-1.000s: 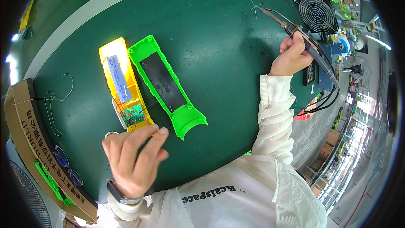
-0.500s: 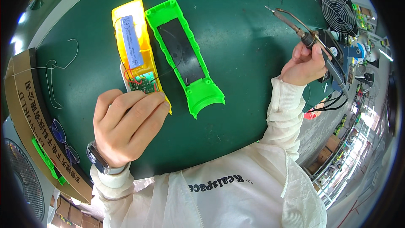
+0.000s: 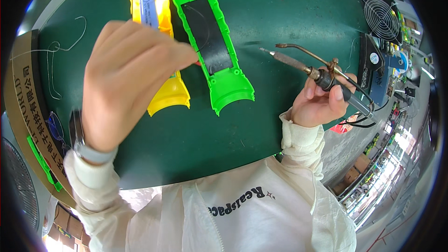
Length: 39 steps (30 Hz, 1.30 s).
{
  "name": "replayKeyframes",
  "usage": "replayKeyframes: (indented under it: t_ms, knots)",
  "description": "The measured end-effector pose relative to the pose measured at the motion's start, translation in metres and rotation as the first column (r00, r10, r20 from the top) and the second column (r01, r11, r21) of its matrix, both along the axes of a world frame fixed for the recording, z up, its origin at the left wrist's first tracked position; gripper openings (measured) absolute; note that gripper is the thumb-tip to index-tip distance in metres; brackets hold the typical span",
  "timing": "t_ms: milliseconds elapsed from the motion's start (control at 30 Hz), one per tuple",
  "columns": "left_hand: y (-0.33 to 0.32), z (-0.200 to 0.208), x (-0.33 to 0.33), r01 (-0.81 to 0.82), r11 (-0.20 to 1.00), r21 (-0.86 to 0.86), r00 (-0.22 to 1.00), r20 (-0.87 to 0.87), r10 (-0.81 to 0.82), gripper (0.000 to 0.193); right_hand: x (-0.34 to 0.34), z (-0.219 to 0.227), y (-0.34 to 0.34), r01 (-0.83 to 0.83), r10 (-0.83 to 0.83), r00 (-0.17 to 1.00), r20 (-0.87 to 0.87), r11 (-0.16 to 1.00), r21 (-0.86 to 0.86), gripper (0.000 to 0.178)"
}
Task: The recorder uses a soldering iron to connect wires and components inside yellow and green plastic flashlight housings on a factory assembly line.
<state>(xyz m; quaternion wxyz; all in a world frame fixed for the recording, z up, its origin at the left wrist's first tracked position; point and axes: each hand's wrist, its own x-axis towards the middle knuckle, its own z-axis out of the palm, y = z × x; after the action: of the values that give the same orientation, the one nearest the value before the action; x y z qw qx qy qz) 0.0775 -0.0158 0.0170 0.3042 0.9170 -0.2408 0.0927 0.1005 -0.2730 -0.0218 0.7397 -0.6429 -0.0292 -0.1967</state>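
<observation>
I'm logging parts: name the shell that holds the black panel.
The green shell, right of the yellow shell; the yellow one holds a blue pack instead.

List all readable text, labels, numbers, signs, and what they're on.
Kinds of print only, wording left out:
Top: bold dark lettering across the chest, upside down, readable.
Carton, left: large black lettering, partly readable.
Battery: dark print on blue wrap, partly hidden, mostly too small to read.
Round white sticker, right: too small.

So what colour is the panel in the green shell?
The panel is black, clearest in the head view.
</observation>
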Motion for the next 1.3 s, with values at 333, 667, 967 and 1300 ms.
replayKeyframes:
  t_ms: [333,667,967,1300]
  knots:
    - [-0.007,0.006,0.056,0.386,0.921,0.051,0.922,-0.040,-0.385,0.008,-0.017,0.005,0.010,-0.130,0.130,0.990,-0.054,0.991,-0.003,0.032]
    - [-0.014,0.026,0.099,0.714,0.683,0.156,0.686,-0.355,-0.636,0.011,-0.026,0.001,0.011,-0.041,0.041,0.999,-0.005,0.994,-0.097,0.033]
    - [-0.032,0.019,0.096,0.651,0.702,0.288,0.742,-0.438,-0.508,0.009,-0.034,-0.004,0.004,-0.155,0.159,0.987,-0.012,0.944,-0.292,0.041]
    - [-0.027,0.021,0.087,0.557,0.787,0.266,0.829,-0.245,-0.503,0.010,-0.028,-0.002,0.022,0.017,0.003,0.997,0.072,0.959,-0.284,0.041]
